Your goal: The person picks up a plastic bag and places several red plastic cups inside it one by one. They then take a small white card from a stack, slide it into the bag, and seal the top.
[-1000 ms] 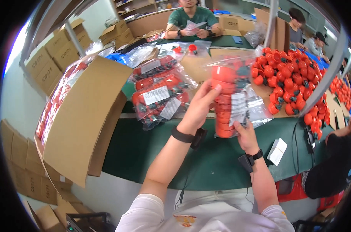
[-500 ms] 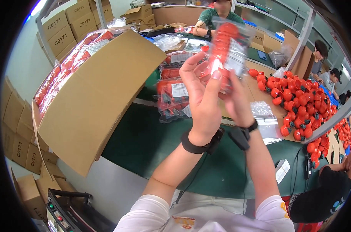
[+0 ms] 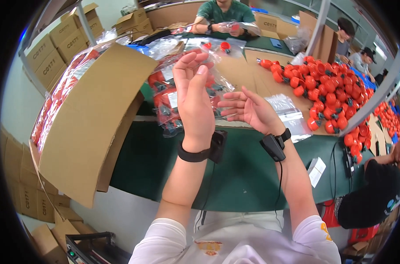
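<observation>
My left hand (image 3: 194, 99) is raised with its fingers loosely bent and apart, and it holds nothing. Facing it, my right hand (image 3: 255, 111) has its fingers stretched out and its palm turned inward, also holding nothing. Just beyond and beside the left hand lie clear plastic bags of red parts (image 3: 167, 102) with white labels; the left hand hides part of them. Flat clear zip bags (image 3: 291, 115) lie to the right of my right hand. Farther right spreads a heap of loose red cup-shaped parts (image 3: 327, 90) with black fittings, on cardboard.
On the left stands a large open carton (image 3: 92, 119) filled with bagged red parts. A small white stack of paper slips (image 3: 316, 171) and black cables lie on the green table (image 3: 164, 185). Across the table, a person in green (image 3: 226, 17) handles a clear bag. Metal posts rise on both sides.
Half a second ago both hands held up a clear bag of red parts; they have let it go. Both hands are lower and farther apart, and the view has shifted.
</observation>
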Demonstrator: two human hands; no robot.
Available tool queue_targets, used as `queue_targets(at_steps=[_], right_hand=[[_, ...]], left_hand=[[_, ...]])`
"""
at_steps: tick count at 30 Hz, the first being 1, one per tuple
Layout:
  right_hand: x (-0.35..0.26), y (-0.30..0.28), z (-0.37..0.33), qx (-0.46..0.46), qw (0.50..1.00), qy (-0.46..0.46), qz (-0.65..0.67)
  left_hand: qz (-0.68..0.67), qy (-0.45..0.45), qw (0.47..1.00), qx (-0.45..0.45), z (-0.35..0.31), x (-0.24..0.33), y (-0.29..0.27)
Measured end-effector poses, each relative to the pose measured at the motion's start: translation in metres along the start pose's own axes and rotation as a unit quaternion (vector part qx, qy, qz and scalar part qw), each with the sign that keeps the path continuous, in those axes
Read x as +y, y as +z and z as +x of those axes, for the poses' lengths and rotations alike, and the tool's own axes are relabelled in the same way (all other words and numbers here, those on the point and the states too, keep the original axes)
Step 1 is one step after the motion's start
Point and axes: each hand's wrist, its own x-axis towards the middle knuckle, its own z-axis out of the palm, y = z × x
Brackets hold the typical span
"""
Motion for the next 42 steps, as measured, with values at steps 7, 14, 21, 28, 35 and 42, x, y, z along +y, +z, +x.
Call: queue_targets(at_steps=[7,14,21,28,35,42], right_hand=[[0.029,-0.031,-0.076,0.066,0.989,-0.031,-0.132],[0.062,-0.108,-0.129,0.377,0.606,0.056,-0.698],[0.066,-0.115,-0.139,0.333,0.607,0.063,-0.719],[0.063,-0.113,-0.130,0.415,0.604,-0.036,-0.680],[0.080,-0.129,-0.127,0.435,0.505,0.012,-0.745],[0.086,-0.133,-0.119,0.436,0.529,-0.006,-0.728]], left_hand=[[-0.033,-0.095,0.992,-0.070,-0.008,-0.039,0.010],[0.226,-0.211,0.915,-0.258,-0.031,-0.093,0.012],[0.345,-0.271,0.843,-0.312,-0.035,-0.110,0.009],[0.456,-0.235,0.649,-0.562,-0.047,-0.118,-0.011],[0.472,-0.237,0.641,-0.557,-0.049,-0.123,-0.015],[0.480,-0.227,0.633,-0.563,-0.046,-0.119,-0.013]])
